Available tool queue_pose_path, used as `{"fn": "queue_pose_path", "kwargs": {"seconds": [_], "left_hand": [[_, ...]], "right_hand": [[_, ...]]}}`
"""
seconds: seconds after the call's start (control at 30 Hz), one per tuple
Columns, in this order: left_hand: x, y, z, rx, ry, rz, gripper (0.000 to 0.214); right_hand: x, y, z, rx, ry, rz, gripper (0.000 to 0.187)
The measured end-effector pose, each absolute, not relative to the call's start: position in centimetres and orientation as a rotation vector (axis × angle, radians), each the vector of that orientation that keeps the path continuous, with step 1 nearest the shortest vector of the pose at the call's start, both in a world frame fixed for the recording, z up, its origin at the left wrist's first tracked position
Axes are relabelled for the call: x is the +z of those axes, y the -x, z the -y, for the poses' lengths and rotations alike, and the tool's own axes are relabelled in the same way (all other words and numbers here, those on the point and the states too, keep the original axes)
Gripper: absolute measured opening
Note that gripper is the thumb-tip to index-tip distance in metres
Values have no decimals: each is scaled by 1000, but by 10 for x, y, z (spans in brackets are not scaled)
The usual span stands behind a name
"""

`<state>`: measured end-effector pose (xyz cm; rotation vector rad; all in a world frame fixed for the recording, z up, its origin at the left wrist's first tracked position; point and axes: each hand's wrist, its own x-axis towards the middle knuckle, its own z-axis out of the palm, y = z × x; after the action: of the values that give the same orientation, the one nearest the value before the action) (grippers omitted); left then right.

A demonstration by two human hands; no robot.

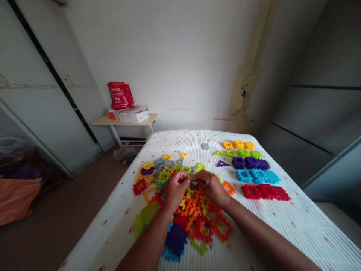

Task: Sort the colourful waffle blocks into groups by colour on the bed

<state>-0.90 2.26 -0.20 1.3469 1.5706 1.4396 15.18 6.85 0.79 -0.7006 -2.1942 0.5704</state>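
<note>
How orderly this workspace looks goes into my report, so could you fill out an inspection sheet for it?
Surface: white cover with red specks
Job's things: mixed pile of coloured plastic pieces; colour-sorted rows on the right
Clutter: gray piece lying apart towards the far edge
Hands: left hand and right hand over the pile, fingertips close together; their hold is unclear
Cables: nothing seen; socket on the far wall
Surroundings: small table with boxes and a red bag

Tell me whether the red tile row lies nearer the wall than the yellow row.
No: the yellow tile row is the row nearest the wall, the red tile row the farthest.
</note>
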Motion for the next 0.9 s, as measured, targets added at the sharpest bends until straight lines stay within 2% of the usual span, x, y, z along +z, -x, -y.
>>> {"fn": "queue_pose_path", "kwargs": {"seconds": [0.17,0.3,0.43,0.6,0.7,0.9], "left_hand": [[-3,10,-23,1363,-1226,-1532,16],[-5,8,-23,1363,-1077,-1455,21],[-5,3,-23,1327,-1093,-1392,20],[1,-4,-21,1330,-1095,-1334,29],[3,1,-22,1432,-1097,-1360,45],[-3,14,-24,1491,-1129,-1424,29]], "right_hand": [[8,-151,-65,436,844,2219,17],[13,-152,-59,302,1006,2291,29],[15,-153,-58,229,1040,2395,29],[16,-168,-87,266,1050,2472,48],[26,-189,-123,87,1238,2618,47],[42,-231,-187,-80,1531,2721,35]]}}
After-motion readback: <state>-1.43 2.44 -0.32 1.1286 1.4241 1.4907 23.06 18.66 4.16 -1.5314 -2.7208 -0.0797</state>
